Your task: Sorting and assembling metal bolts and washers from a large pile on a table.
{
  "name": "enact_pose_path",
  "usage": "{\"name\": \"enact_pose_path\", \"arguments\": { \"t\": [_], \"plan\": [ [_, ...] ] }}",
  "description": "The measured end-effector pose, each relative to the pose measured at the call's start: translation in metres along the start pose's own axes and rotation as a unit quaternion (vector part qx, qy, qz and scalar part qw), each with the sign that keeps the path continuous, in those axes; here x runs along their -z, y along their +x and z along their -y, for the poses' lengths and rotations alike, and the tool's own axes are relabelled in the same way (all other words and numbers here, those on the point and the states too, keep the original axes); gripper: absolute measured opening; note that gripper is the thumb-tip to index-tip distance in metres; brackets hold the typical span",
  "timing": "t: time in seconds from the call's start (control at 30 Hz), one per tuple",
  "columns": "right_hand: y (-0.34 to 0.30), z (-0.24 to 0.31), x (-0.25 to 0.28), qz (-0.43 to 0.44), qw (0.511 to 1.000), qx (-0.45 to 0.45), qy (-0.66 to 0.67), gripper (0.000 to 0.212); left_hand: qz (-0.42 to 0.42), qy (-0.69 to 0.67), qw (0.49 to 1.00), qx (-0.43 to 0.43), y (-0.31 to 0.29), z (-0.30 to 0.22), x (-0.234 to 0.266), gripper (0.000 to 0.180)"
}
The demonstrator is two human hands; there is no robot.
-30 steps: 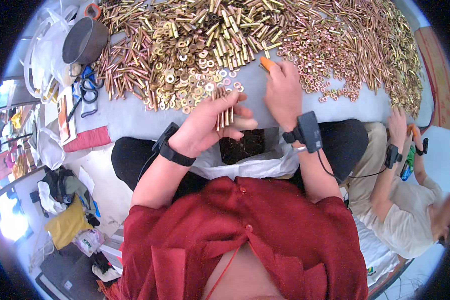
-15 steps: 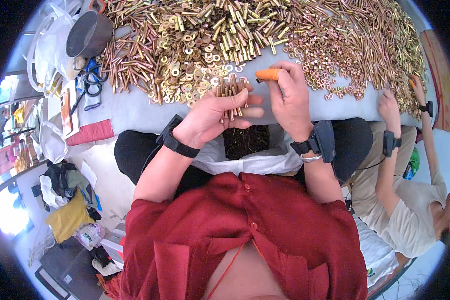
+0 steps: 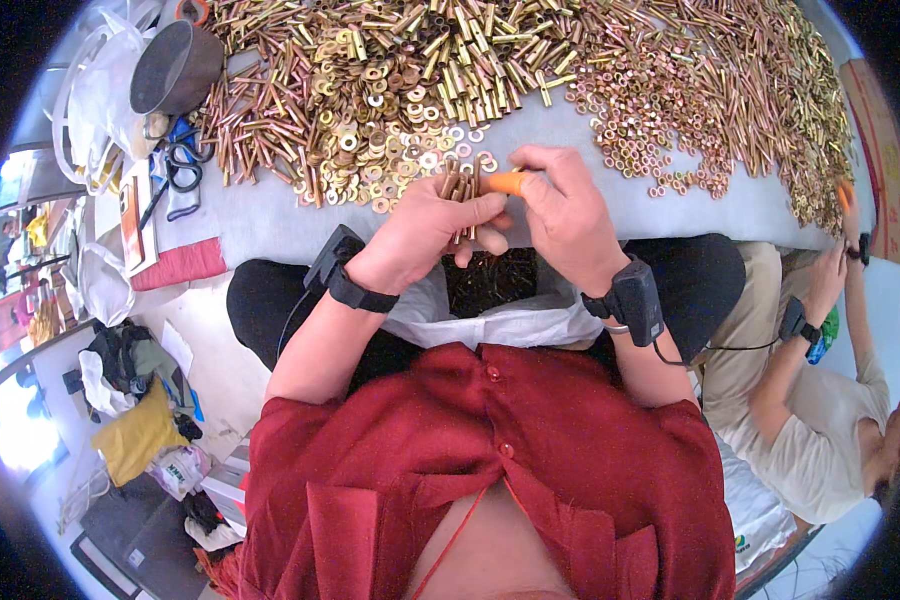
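Observation:
Several slim brass-coloured bolts stand bunched in my left hand, its fingers and thumb closed round them. My right hand is right beside the bunch, an orange finger cover on one finger. That covered fingertip meets the bolts. My right thumb and fingers are pinched together; whatever they hold is hidden. Just beyond my hands lie loose flat washers. Behind these is a heap of short metal sleeves.
Small nuts are spread at the right, long bolts at the left. A dark pot and scissors sit at the table's left end. Below my hands is an open white sack. A co-worker's hand is at the right.
My right hand has moved left and its orange-covered finger has come up to the bunch of bolts. My left fingers have curled further in. The co-worker's nearer hand has shifted right, toward the other arm.

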State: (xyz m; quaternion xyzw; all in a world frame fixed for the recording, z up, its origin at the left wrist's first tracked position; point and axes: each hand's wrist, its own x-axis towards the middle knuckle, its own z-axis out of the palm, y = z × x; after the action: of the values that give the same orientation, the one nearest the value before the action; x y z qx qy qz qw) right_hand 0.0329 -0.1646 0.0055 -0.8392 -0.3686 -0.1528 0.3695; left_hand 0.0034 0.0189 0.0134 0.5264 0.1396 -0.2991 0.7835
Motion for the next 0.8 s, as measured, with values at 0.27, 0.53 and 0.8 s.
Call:
{"name": "enact_pose_path", "arguments": {
  "t": [0.27,0.53,0.8],
  "plan": [
    [0.010,-0.012,-0.030,-0.040,0.984,-0.172,-0.015,0.019,-0.038,-0.029,0.996,-0.070,-0.001,-0.015,0.009,0.021],
    [0.022,-0.010,-0.041,-0.020,0.984,-0.170,-0.051,0.014,-0.088,-0.002,0.990,-0.106,0.002,-0.009,0.010,0.021],
    [0.010,0.007,-0.034,-0.104,0.874,-0.314,0.357,0.007,-0.062,0.034,0.995,-0.072,0.001,-0.007,0.003,0.019]
  ]
}}
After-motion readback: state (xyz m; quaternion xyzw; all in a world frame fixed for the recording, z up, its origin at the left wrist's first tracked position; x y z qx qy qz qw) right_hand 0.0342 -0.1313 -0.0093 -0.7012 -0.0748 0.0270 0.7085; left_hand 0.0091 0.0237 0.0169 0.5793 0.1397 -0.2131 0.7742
